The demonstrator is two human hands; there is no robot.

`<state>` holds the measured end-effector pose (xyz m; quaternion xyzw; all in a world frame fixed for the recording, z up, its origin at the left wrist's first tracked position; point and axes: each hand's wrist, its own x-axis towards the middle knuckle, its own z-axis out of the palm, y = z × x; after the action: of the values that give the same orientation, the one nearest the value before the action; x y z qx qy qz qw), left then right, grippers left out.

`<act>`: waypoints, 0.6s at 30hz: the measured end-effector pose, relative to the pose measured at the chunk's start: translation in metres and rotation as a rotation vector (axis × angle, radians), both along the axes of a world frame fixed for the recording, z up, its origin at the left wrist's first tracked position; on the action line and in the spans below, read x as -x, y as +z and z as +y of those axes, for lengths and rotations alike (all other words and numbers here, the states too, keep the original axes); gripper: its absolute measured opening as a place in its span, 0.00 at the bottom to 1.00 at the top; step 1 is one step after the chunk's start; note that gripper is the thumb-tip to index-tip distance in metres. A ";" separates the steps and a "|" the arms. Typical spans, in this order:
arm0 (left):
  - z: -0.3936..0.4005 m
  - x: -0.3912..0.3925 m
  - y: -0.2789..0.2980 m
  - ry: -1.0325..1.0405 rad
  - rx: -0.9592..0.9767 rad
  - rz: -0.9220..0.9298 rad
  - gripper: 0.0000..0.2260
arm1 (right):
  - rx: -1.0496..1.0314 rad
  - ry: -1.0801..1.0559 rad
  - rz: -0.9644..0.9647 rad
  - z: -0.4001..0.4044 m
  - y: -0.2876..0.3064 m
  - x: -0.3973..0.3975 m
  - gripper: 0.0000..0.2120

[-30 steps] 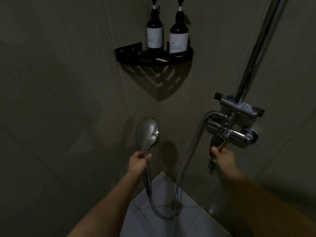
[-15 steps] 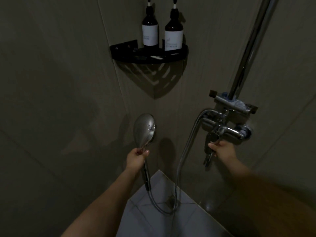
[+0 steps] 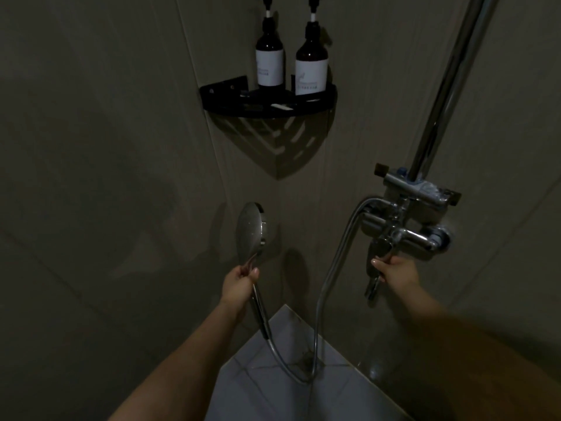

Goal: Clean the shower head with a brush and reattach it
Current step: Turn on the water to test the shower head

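Shower head point(image 3: 250, 230), a round chrome hand-held unit on a slim handle, stands upright in the shower corner, its spray face turned toward the right wall. Left hand point(image 3: 239, 284) is wrapped around the upper part of the handle, fingers closed on it, just below the round head. Right hand point(image 3: 396, 270), well apart from the left, is closed around the chrome lever handle point(image 3: 379, 250) of the wall-mounted mixer tap point(image 3: 406, 235); the thumb lies along the lever's near side. Flexible chrome hose point(image 3: 337, 256) leaves the bottom of the shower handle, loops down to the pale tiled floor point(image 3: 258, 387) near the floor drain point(image 3: 306, 358), then rises in a curve to join the mixer tap on its left side. Above the tap, a chrome riser pipe point(image 3: 446, 83) runs diagonally up out of view from a horizontal metal bracket point(image 3: 416, 185). Higher in the corner, a black quarter-round wall shelf point(image 3: 270, 103) carries two dark pump bottles, each with a white label: left pump bottle point(image 3: 269, 53) and right pump bottle point(image 3: 312, 60), standing just beside each other. Lighting is dim; both grey tiled walls bear soft shadows. No brush can be made out.
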<state>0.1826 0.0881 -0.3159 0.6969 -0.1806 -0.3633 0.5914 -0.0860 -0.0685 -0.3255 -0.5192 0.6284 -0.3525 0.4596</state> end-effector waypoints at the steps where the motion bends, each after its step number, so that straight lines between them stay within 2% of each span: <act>1: 0.001 -0.001 0.000 -0.001 -0.001 0.011 0.08 | -0.003 -0.002 0.010 0.000 0.000 0.000 0.11; 8: 0.004 -0.007 0.000 0.012 0.000 -0.001 0.09 | -0.008 -0.006 0.113 0.008 0.011 -0.003 0.12; 18: 0.007 -0.015 -0.003 0.016 -0.013 -0.008 0.09 | -0.011 -0.017 0.078 0.012 0.014 -0.004 0.12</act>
<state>0.1976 0.0953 -0.3192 0.7035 -0.1750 -0.3570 0.5890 -0.0824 -0.0560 -0.3110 -0.5246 0.6522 -0.3326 0.4346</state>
